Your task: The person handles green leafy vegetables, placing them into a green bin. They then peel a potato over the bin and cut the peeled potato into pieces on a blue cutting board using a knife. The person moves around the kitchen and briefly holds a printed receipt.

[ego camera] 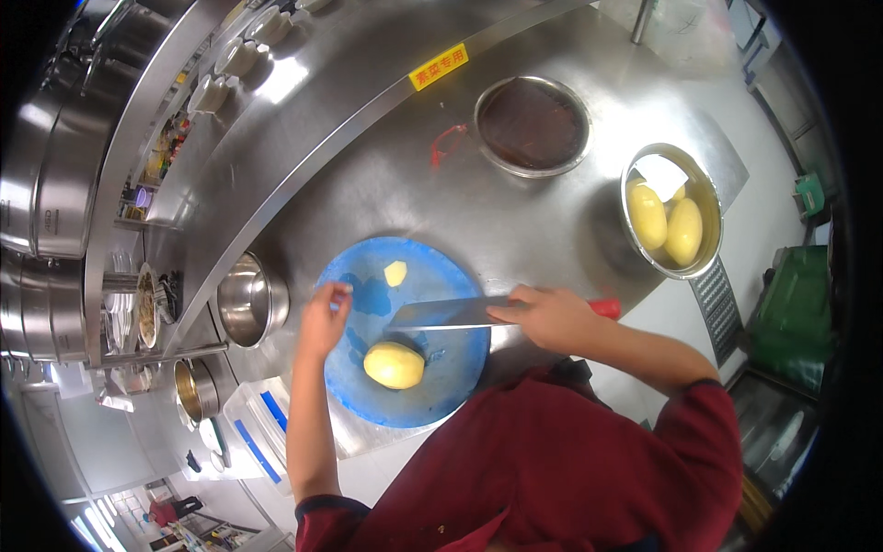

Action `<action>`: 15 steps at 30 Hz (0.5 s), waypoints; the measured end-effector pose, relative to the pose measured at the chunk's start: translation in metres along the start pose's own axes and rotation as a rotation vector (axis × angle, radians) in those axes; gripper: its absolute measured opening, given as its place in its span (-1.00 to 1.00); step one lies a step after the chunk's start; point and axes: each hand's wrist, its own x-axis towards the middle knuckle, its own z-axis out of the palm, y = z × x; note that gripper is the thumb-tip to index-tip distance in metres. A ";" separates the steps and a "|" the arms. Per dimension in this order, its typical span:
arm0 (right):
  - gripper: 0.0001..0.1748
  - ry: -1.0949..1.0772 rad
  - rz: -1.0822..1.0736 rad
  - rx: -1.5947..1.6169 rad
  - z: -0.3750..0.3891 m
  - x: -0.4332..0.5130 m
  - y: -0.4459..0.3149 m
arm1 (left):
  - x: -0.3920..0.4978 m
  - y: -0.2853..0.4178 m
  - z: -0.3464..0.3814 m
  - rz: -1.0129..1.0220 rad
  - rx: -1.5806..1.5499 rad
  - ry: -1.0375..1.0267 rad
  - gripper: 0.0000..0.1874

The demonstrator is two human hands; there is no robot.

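On a round blue cutting board (441,397) lies a peeled potato (393,366), whole or nearly so. A thin pale potato slice (394,274) rests farther back on the same board. My right hand (555,321) grips a cleaver (441,314) with a red handle end, its broad blade reaching left over the board between slice and potato. Above the board's left edge is my left hand (324,321), fingers curled and apart from the potato. Something small and pale shows at its fingertips, too blurred to name.
A metal bowl (717,238) at the right holds peeled potatoes in water. Behind stands a metal basin (586,148) of dark reddish-brown contents, beside a red string (447,145). An overhead steel shelf (310,148) crosses the left; near it sits a steel bowl (245,300).
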 end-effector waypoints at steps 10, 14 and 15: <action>-0.40 -0.161 0.171 0.417 0.028 -0.007 -0.028 | -0.148 0.010 0.104 -0.403 0.034 0.221 -0.12; -0.45 -0.200 0.116 0.373 0.038 0.017 -0.052 | -0.181 0.009 0.125 -0.332 0.093 0.384 -0.02; -0.46 -0.223 0.109 0.345 0.041 0.023 -0.058 | -0.185 0.009 0.131 -0.285 0.051 0.461 -0.03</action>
